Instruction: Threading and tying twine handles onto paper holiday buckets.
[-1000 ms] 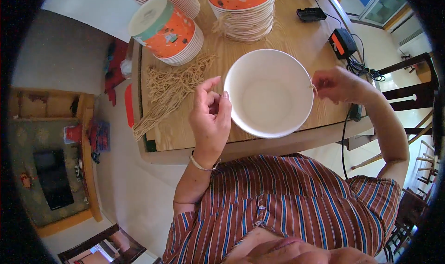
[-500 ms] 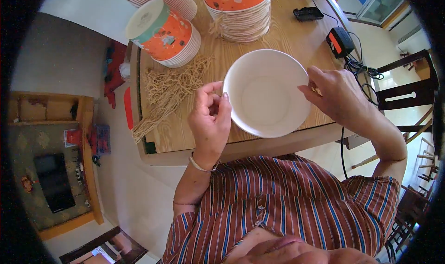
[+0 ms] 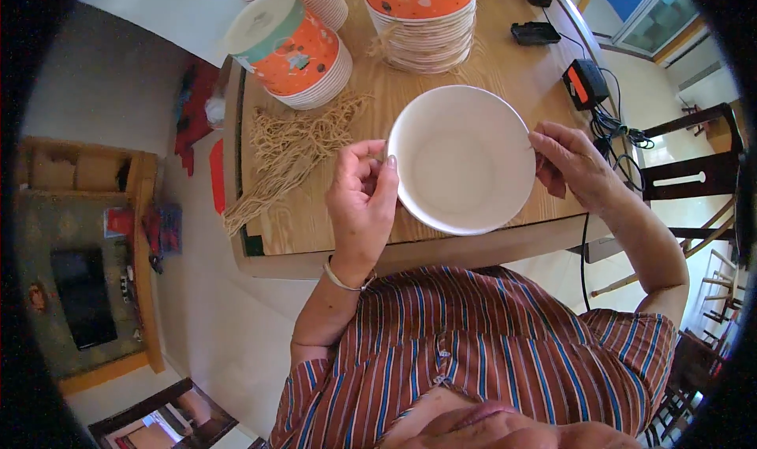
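A wooden table (image 3: 516, 67) with a light grain is filling the upper middle of the room, its near edge curving in front of a seated worker. The worker is wearing a brown button-front shirt (image 3: 489, 346) striped in blue and white and is facing the table. A dark wooden chair (image 3: 714, 182) is standing off to the right. A tall nested stack of orange printed paper tubs (image 3: 422, 39) is rising at the far side of the table, thin tan strands trailing around its white rims. A second stack (image 3: 296, 55), upside down and showing a pale base with a green band, is standing to its left.

Over the near part of the table, between the worker's two hands, a single white-lined paper tub (image 3: 461, 161) is opening upward, showing its bare interior. A loose bundle of tan twine (image 3: 303, 145) is lying left of it, its straighter end reaching the table's corner. The left hand (image 3: 361, 197) is pinching the tub's left rim between thumb and bent fingers. The right hand (image 3: 574, 163) is meeting the opposite rim with its fingers curled narrow; whether they are gripping the rim or a strand, one cannot tell. A black adapter (image 3: 585, 84) with an orange label is sitting at the right edge, beside coiled cables (image 3: 619, 126). A slim pale bracelet (image 3: 337, 279) is circling the left wrist.
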Demonstrator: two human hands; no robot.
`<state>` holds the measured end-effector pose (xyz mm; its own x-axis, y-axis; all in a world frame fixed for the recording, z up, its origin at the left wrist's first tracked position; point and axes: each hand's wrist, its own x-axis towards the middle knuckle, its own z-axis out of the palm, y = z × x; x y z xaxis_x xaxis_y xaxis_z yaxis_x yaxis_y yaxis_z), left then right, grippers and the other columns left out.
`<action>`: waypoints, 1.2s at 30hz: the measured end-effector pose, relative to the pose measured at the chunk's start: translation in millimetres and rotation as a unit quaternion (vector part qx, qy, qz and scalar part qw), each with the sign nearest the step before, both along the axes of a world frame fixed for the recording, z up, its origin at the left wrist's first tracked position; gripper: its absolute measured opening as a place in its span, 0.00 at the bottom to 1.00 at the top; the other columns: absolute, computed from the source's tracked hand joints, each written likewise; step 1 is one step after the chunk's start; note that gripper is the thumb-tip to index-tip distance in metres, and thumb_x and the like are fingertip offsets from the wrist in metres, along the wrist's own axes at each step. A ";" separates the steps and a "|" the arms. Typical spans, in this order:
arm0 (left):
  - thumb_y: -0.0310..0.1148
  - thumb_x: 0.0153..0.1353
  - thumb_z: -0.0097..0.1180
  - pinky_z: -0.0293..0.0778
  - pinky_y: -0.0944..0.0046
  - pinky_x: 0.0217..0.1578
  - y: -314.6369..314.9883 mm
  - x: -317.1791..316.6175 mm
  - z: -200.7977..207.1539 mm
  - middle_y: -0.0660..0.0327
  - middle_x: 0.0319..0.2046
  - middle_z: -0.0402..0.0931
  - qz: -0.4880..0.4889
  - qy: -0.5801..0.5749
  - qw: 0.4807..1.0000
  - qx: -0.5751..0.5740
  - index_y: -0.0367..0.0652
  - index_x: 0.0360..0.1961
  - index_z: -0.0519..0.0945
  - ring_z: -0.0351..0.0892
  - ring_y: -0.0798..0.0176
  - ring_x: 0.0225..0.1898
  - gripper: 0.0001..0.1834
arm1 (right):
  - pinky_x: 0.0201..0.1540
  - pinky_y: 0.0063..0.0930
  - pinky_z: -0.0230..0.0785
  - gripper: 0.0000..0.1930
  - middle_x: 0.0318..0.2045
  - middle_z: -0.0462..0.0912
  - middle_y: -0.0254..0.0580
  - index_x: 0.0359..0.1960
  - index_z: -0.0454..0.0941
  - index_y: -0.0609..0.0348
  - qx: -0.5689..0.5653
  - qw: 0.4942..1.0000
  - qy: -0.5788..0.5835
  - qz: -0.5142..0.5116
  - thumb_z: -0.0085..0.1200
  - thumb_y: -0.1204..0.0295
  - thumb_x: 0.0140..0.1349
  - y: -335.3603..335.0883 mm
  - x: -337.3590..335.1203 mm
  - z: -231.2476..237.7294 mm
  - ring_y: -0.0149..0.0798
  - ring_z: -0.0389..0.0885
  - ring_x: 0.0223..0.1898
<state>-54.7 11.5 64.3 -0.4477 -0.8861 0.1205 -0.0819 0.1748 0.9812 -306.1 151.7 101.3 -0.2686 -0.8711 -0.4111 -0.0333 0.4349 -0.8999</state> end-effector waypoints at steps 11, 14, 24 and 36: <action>0.29 0.65 0.57 0.68 0.73 0.21 -1.9 12.1 4.5 0.68 0.18 0.73 -0.001 -0.048 0.999 -0.003 0.37 0.30 0.74 0.70 0.79 0.21 0.08 | 0.16 0.21 0.63 0.07 0.19 0.77 0.32 0.30 0.77 0.58 0.030 0.992 0.114 0.037 0.56 0.69 0.63 -11.4 -1.6 27.0 0.23 0.69 0.15; 0.29 0.65 0.57 0.69 0.72 0.20 -8.7 7.6 6.8 0.67 0.18 0.74 -0.038 -0.054 0.997 -0.038 0.37 0.30 0.74 0.72 0.78 0.20 0.08 | 0.15 0.25 0.71 0.07 0.22 0.81 0.42 0.31 0.76 0.63 0.067 0.996 0.011 0.064 0.57 0.71 0.62 -14.2 -14.4 27.0 0.32 0.79 0.17; 0.27 0.65 0.56 0.77 0.71 0.31 -13.1 -23.8 61.2 0.63 0.31 0.78 -0.147 -0.027 0.987 -0.053 0.38 0.38 0.72 0.78 0.75 0.30 0.06 | 0.18 0.23 0.74 0.05 0.22 0.80 0.39 0.34 0.74 0.62 0.000 0.997 0.079 -0.001 0.57 0.76 0.60 0.7 -30.7 74.9 0.32 0.80 0.18; 0.24 0.59 0.59 0.76 0.62 0.35 -79.5 -131.3 191.5 0.54 0.32 0.78 -0.006 0.164 0.826 -0.539 0.37 0.37 0.76 0.81 0.58 0.33 0.06 | 0.31 0.24 0.75 0.09 0.26 0.80 0.37 0.43 0.75 0.60 -0.372 0.798 0.445 -0.165 0.55 0.70 0.64 -49.4 -102.4 162.0 0.28 0.80 0.26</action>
<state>-186.1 -67.9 255.8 -0.2415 -0.1817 0.9533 0.1654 0.9602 0.2249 -408.5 102.3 263.3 -0.4317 -0.6063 0.6679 -0.7967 -0.0910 -0.5975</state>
